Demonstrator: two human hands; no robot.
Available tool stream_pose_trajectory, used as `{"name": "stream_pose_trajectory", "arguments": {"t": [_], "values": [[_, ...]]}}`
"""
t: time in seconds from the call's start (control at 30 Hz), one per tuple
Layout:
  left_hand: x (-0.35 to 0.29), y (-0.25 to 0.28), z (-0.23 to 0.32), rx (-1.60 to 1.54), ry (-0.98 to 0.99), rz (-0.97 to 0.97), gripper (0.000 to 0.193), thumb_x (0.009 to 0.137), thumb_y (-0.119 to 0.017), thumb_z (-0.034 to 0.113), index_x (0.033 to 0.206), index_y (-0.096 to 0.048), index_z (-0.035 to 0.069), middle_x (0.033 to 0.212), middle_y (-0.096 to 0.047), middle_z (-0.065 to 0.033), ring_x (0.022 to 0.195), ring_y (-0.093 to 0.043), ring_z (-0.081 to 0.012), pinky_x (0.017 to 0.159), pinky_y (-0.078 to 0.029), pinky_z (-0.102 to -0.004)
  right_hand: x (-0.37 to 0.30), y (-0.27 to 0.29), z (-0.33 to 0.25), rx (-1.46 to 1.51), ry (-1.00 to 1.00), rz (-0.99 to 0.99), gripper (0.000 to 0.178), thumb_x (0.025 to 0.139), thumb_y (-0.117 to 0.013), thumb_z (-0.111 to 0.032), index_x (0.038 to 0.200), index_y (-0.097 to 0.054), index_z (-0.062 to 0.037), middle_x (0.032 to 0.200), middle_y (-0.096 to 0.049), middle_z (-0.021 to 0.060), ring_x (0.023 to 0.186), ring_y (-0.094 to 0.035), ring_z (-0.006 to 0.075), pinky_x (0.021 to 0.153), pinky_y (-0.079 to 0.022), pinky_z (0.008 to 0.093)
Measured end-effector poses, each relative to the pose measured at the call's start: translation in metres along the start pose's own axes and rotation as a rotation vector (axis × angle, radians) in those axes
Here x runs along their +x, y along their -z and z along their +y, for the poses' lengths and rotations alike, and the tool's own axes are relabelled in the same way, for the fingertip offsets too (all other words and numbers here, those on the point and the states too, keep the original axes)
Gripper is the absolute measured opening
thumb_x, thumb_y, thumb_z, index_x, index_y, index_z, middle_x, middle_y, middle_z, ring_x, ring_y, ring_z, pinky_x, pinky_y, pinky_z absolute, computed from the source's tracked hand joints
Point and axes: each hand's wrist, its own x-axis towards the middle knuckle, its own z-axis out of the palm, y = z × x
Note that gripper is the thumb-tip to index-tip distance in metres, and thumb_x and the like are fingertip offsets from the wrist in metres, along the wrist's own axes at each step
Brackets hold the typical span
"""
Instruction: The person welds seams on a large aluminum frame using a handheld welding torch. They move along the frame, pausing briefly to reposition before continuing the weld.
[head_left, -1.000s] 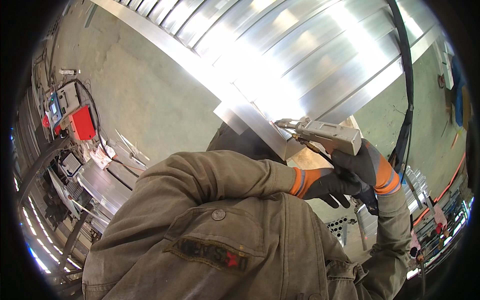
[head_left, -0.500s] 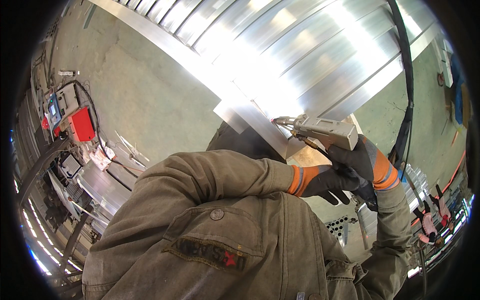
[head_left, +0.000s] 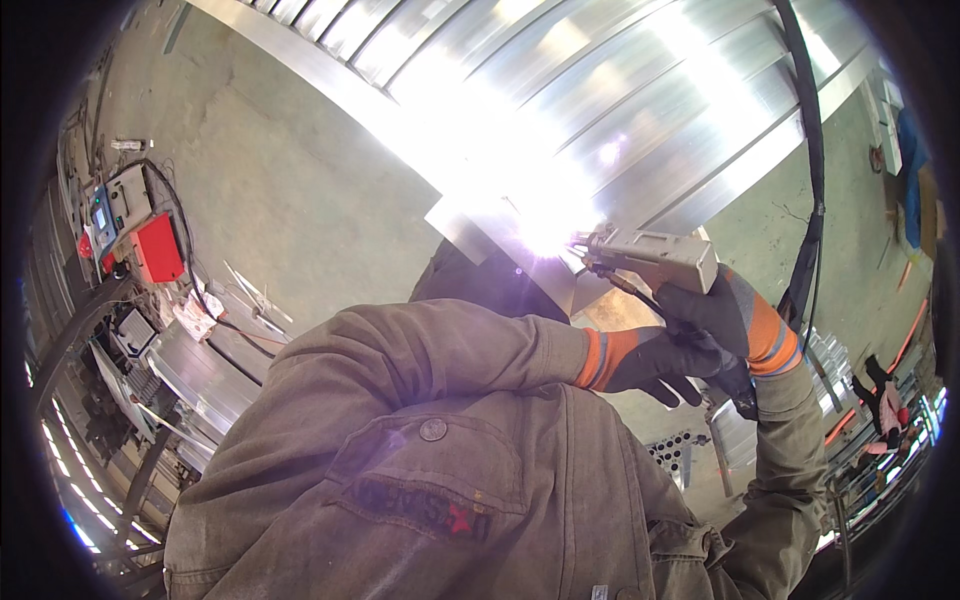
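My right hand (head_left: 708, 318), in a dark glove with an orange and grey cuff, is closed round a boxy grey welding gun (head_left: 662, 256). The gun's nozzle points left at the corner of a large ribbed metal panel (head_left: 640, 130). A glaring white-violet light (head_left: 548, 235) burns at the tip and washes out the corner there. Just below, my left hand (head_left: 655, 365) wears a matching glove and rests against my right hand, its visible fingers stretched out. A thin dark hose (head_left: 630, 288) runs along the gun's underside.
A thick black cable (head_left: 815, 150) hangs down at the right. On the far left stand a control box (head_left: 103, 215) and a red box (head_left: 160, 248). A perforated metal plate (head_left: 680, 455) lies lower right. Another person (head_left: 885, 405) shows at the far right.
Bright light has flared at the nozzle tip, where there was only a small red glow. The gun and both hands have hardly moved. The person at far right has shifted.
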Motion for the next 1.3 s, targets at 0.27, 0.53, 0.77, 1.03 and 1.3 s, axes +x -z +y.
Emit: {"name": "stream_pose_trajectory", "arguments": {"t": [0.27,0.53,0.77,1.03,1.3], "values": [[-0.003,-0.005,0.006,-0.009,-0.001,0.005,0.071,0.101,-0.073,0.061,0.153,-0.057,0.016,0.146,-0.064,-0.0057,0.115,-0.073,-0.0213,0.098,-0.062,-0.0416,0.011,-0.005,0.019,-0.229,0.516,0.098,0.038,0.105,-0.071,-0.029,0.129,-0.072,0.0005,0.087,-0.073,0.0099,0.077,-0.073,0.0169,0.067,-0.058,0.0353],[-0.003,-0.01,0.008,-0.009,0.018,0.009,0.069,0.101,-0.073,0.06,0.154,-0.057,0.018,0.145,-0.065,-0.0046,0.119,-0.072,-0.0221,0.097,-0.062,-0.0415,-0.001,-0.003,0.005,-0.037,0.109,0.066,0.037,0.105,-0.071,-0.031,0.125,-0.073,-0.0007,0.086,-0.074,0.0077,0.076,-0.072,0.0154,0.067,-0.058,0.0345],[-0.003,-0.012,0.007,0.048,0.002,0.023,0.07,0.101,-0.073,0.061,0.154,-0.058,0.017,0.144,-0.066,-0.0053,0.12,-0.072,-0.0222,0.099,-0.062,-0.0424,0.0,-0.004,0.008,-0.02,0.124,0.073,0.035,0.105,-0.07,-0.031,0.124,-0.074,-0.0017,0.085,-0.074,0.0081,0.076,-0.072,0.0161,0.066,-0.058,0.0352],[0.006,-0.01,-0.002,-0.002,0.028,0.017,0.068,0.102,-0.073,0.06,0.154,-0.06,0.018,0.142,-0.067,-0.005,0.118,-0.072,-0.0218,0.101,-0.061,-0.0427,-0.005,0.0,0.007,-0.139,0.163,0.053,0.033,0.106,-0.068,-0.028,0.125,-0.073,-0.002,0.092,-0.074,0.0113,0.083,-0.074,0.0196,0.07,-0.059,0.037],[0.007,-0.01,-0.006,-0.047,0.053,0.0,0.066,0.101,-0.076,0.057,0.152,-0.062,0.018,0.141,-0.068,-0.0048,0.117,-0.072,-0.0207,0.101,-0.061,-0.0423,-0.01,0.001,0.014,-0.208,0.208,0.018,0.03,0.106,-0.068,-0.026,0.13,-0.074,-0.0096,0.098,-0.075,0.0142,0.088,-0.076,0.0266,0.074,-0.06,0.0394]]}}
